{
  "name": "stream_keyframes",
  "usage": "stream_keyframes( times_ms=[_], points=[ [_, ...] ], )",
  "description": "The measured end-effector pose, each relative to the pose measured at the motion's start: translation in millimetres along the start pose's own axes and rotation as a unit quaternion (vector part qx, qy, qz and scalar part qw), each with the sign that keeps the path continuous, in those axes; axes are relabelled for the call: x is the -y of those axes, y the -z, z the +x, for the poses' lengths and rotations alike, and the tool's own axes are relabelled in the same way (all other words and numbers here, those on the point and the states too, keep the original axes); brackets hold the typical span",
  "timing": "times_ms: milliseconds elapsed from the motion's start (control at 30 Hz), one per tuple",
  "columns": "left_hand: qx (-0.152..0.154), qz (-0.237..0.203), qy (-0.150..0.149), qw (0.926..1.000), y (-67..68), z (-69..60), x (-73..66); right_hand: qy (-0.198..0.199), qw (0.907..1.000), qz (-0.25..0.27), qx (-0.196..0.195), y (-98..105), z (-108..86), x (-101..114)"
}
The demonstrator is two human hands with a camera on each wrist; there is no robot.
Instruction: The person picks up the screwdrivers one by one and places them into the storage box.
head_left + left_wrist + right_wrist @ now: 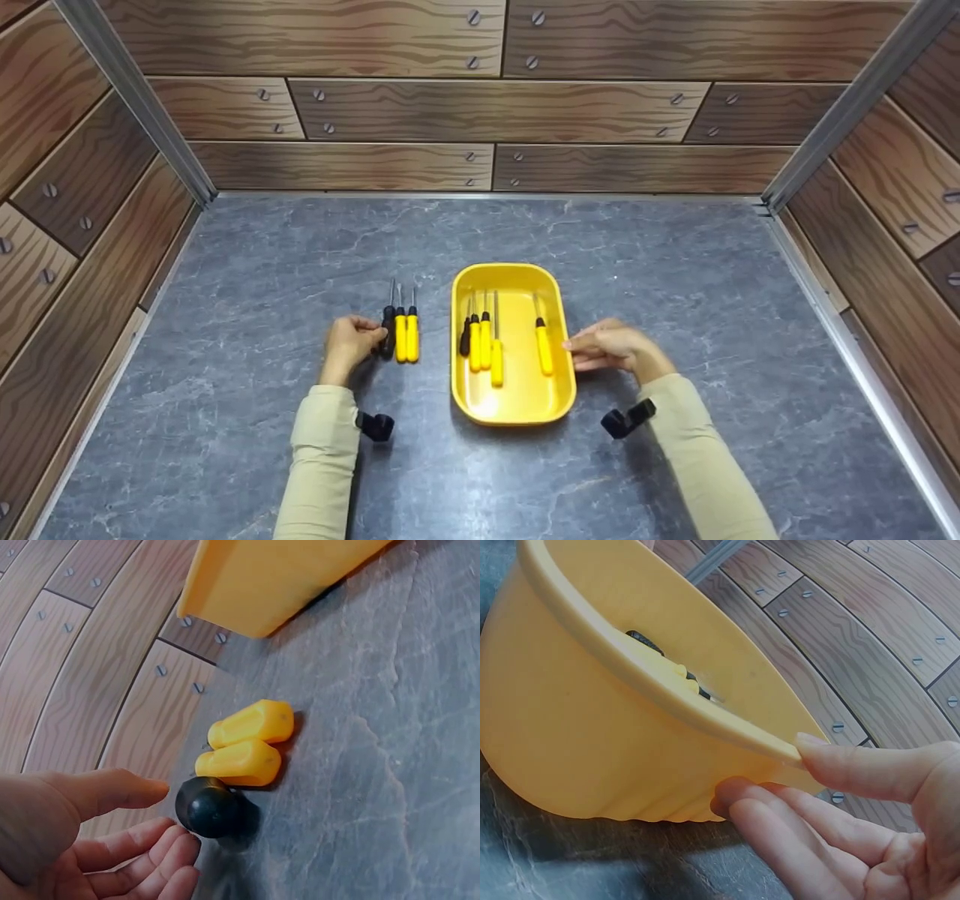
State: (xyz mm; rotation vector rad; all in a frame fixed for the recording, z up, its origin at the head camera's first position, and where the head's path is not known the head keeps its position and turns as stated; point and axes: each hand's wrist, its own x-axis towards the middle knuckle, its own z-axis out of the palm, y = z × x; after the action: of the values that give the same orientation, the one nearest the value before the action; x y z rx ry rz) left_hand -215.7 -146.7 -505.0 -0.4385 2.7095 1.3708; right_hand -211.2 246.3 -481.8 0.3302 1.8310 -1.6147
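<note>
Beside the yellow tray (514, 418), two yellow-handled screwdrivers (406, 337) (259, 724) lie side by side with a black handle (388, 334) (214, 811) at their left. My left hand (351, 341) (112, 840) is at that black handle, fingertips against its side, thumb and fingers apart. Inside the tray are a small black screwdriver (465, 337) and several yellow ones (485, 345), with one more (544, 349) apart near the right wall. My right hand (611, 346) (855, 817) touches the tray's right side, thumb at the rim and relaxed fingers against the outer wall.
The grey marbled surface (262, 262) is bounded by wood-patterned panels (495, 112) at the back and both sides. Metal strips (862, 352) run along its edges. A black wrist camera (375, 426) is on each sleeve.
</note>
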Motion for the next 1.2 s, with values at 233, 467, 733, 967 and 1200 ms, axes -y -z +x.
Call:
stream_keyframes(
  times_ms=[233, 467, 733, 967, 1200],
  points=[
    [-0.006, 0.041, 0.002, 0.9991, -3.5, 0.2, 1.7, 0.003, 1.0000, -0.003, 0.002, -0.7, 0.2, -0.8],
    [0.002, 0.059, 0.012, 0.9982, -7.3, 1.5, 1.9, 0.004, 1.0000, 0.000, 0.006, 0.0, -0.3, -0.6],
    [0.008, 0.069, 0.030, 0.9972, -10.8, 3.0, -0.1, 0.004, 0.9998, 0.010, 0.014, 0.5, 1.5, -1.5],
    [0.010, 0.077, 0.034, 0.9964, -10.1, 2.8, -0.6, 0.002, 0.9999, 0.007, 0.009, 0.5, 0.0, -0.9],
    [0.010, 0.074, 0.034, 0.9966, -9.9, 3.7, 0.5, 0.003, 0.9999, 0.008, 0.009, 0.2, 1.1, -1.1]
  ],
)
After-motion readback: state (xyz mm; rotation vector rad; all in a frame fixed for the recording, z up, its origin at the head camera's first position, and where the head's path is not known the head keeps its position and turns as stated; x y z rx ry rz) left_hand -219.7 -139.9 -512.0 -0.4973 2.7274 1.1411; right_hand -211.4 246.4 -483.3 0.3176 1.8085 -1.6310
